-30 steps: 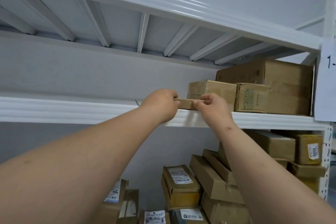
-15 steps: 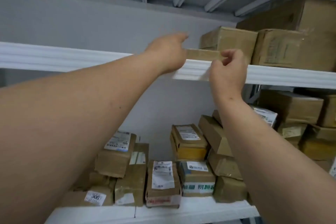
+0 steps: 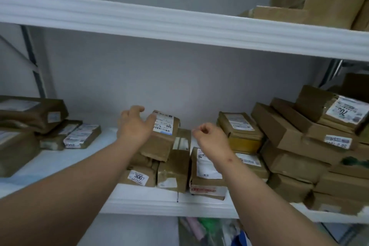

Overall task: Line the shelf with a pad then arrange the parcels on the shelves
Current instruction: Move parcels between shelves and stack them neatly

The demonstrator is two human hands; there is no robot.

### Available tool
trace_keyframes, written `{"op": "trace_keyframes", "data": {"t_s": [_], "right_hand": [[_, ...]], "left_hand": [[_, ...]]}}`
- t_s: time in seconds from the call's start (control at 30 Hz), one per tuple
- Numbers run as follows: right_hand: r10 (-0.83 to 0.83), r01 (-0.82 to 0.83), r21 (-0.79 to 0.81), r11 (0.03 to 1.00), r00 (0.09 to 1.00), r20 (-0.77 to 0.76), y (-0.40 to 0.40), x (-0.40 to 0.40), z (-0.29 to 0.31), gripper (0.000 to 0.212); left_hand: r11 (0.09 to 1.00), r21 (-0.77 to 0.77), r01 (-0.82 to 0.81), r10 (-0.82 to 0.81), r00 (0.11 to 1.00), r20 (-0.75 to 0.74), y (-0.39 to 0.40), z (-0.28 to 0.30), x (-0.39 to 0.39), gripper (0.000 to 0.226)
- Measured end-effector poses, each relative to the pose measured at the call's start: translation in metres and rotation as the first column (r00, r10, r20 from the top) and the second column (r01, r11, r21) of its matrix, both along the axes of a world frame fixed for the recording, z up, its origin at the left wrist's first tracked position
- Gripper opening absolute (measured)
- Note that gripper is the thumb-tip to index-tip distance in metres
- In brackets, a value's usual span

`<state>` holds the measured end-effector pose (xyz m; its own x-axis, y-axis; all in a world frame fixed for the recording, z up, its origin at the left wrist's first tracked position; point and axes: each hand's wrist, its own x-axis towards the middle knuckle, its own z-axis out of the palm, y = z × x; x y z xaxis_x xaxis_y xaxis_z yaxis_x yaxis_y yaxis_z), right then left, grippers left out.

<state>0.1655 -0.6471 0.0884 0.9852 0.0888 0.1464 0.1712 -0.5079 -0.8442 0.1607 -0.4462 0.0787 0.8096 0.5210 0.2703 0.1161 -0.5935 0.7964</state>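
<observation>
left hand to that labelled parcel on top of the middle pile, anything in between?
Nothing visible. The left hand is open, right at the left side of the labelled parcel, thumb near its top corner. The right hand is curled, holds nothing, and hangs off to the parcel's right.

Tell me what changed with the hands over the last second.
Both hands let go of the small flat box on the upper shelf and dropped to the middle shelf. The left hand now reaches, fingers spread, at a labelled parcel; the right hand is curled and empty. The parcel stacks look unmoved.
</observation>
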Motion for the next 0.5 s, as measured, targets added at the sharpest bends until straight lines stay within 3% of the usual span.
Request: {"op": "trace_keyframes", "data": {"t_s": [0.1, 0.23, 0.3, 0.4, 0.5], "right_hand": [[0.057, -0.047, 0.051, 0.998, 0.978, -0.198, 0.028, 0.01, -0.026, 0.026], [0.029, 0.045, 0.178, 0.983, 0.921, -0.389, 0.065, 0.031, -0.05, 0.055], [0.024, 0.115, 0.255, 0.96, 0.875, -0.484, 0.079, 0.038, -0.057, 0.051], [0.092, 0.202, 0.446, 0.872, 0.828, -0.554, 0.09, 0.042, -0.06, 0.025], [0.139, 0.257, 0.604, 0.754, 0.837, -0.529, 0.092, 0.044, -0.067, 0.023]], "left_hand": [[0.962, -0.268, 0.057, -0.111, 0.975, -0.193, 0.024, -0.028, 0.003, 0.06], [0.806, -0.59, 0.053, -0.232, 0.944, -0.232, 0.033, -0.043, 0.007, 0.066], [0.75, -0.658, 0.062, -0.253, 0.947, -0.199, 0.031, -0.042, 0.008, 0.057], [0.721, -0.685, 0.099, -0.255, 0.958, -0.13, 0.027, -0.038, 0.009, 0.031], [0.688, -0.696, 0.208, -0.299, 0.954, -0.01, 0.026, -0.037, 0.009, 0.036]]}}
